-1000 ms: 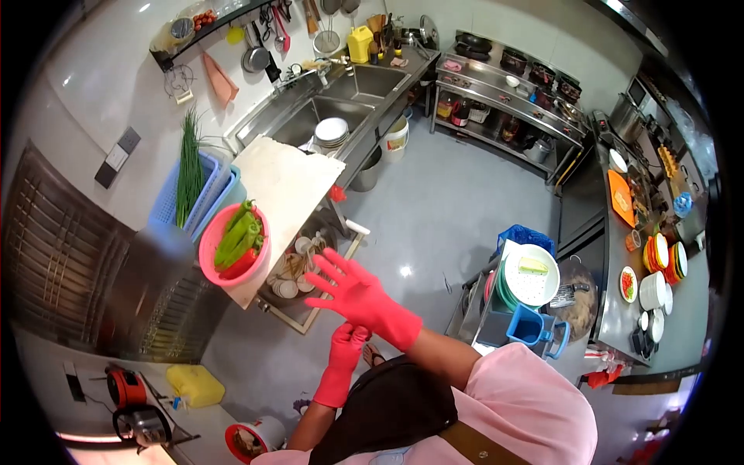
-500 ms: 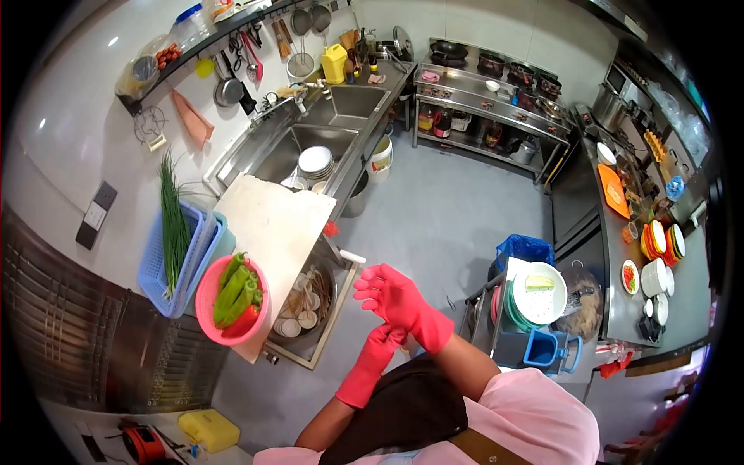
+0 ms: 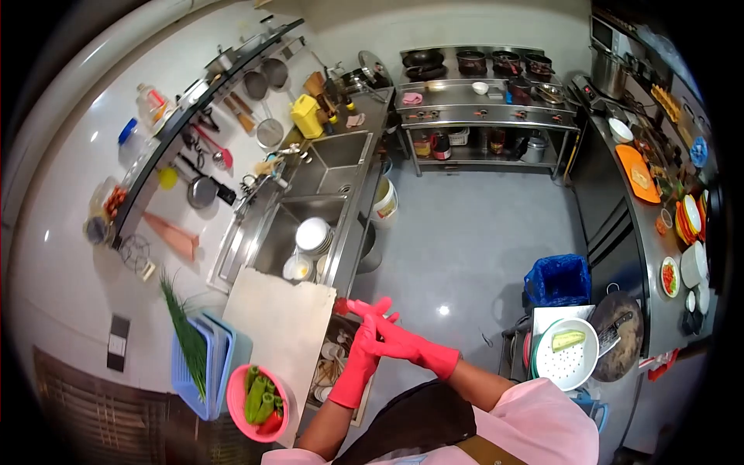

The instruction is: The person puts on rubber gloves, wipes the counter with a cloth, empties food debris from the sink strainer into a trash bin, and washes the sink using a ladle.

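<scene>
Pink-red rubber gloves cover both my hands at the lower centre. My left hand [image 3: 363, 358] points upward, and my right hand [image 3: 403, 343] reaches in from the right. They meet with their outstretched fingers crossed; which fingertip belongs to which hand is partly unclear. Neither shows an object in it. Left of them lies a pale board [image 3: 277, 319] beside the sink. At its near end sits a pink bowl [image 3: 235, 397] with green peppers [image 3: 261, 399] and a red one. Blue baskets [image 3: 227, 364] holding long green stalks [image 3: 186, 337] stand beside it.
White dishes [image 3: 312, 235] fill part of the sink [image 3: 271, 232]. A stove [image 3: 488, 116] stands at the back. On the right are a blue-lined bin [image 3: 558, 280], a white colander [image 3: 567, 368] with a cut green vegetable, and a steel counter [image 3: 649, 263]. Dishes sit under the board.
My left hand has left the base of my right glove, and the fingers of both hands now cross. The view has shifted, so the board, bowl and colander appear lower.
</scene>
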The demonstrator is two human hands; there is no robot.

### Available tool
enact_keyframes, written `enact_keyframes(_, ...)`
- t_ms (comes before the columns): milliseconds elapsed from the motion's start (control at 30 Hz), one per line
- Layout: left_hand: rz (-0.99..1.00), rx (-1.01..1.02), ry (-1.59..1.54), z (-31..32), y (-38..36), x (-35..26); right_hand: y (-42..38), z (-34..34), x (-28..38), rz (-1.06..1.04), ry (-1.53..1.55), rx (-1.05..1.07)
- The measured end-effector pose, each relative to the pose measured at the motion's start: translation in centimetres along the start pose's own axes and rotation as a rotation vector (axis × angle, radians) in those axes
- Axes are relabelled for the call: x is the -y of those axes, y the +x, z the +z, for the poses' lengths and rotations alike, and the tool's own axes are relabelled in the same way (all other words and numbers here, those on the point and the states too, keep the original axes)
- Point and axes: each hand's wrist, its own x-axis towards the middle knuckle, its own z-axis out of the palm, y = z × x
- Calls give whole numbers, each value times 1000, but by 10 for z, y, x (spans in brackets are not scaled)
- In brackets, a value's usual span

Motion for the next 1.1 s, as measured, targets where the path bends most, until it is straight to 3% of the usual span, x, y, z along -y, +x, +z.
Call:
enact_keyframes(133, -188, 297, 66, 2, 41, -11, 24, -54, -41, -129, -124, 101)
enact_keyframes(300, -374, 257, -34, 19, 93, -21, 39, -102, -17, 67, -1, 120)
enact_keyframes(400, -404, 328, -149, -12, 157, 21, 66, -127, -87, 22, -74, -65)
enact_keyframes(433, -456, 256, -25, -15, 184, 28, 74, -141, -86, 65, -21, -76)
enact_keyframes(533, -250, 66, 2, 5, 247, 31, 109, -191, -46, 203, 133, -107)
enact_keyframes(567, -243, 121, 20, 13, 263, 7, 123, -206, -28, 246, 183, -122)
enact_keyframes(633, -168, 11, -13, 5, 316, 13, 155, -232, 9, 319, 272, -160)
enact_keyframes(667, -133, -47, -33, 19, 334, -13, 173, -238, 24, 283, 228, -190)
enact_keyframes(700, -298, -73, -236, 27, 340, -41, 194, -240, 35, 247, 184, -217)
enact_keyframes(733, -223, -54, -158, 27, 345, -61, 213, -246, 42, 203, 143, -242)
enact_keyframes(800, -73, -22, 5, 19, 364, -82, 241, -303, -28, 24, -69, -567)
enact_keyframes(833, -7, -171, -7, 13, 377, -80, 249, -327, -57, -63, -166, -733)
enact_keyframes(933, 16, 213, 209, -18, 414, -41, 263, -376, -52, 113, -334, -1155)
enact_keyframes(967, -98, 302, 168, -10, 416, -41, 275, -378, -43, 54, -410, -1242)
enact_keyframes(1067, -191, 397, 405, 13, 427, -47, 299, -400, -31, 200, -659, -1080)
enact_keyframes(1100, -167, 409, 399, 17, 433, -50, 305, -404, -28, 160, -640, -1040)
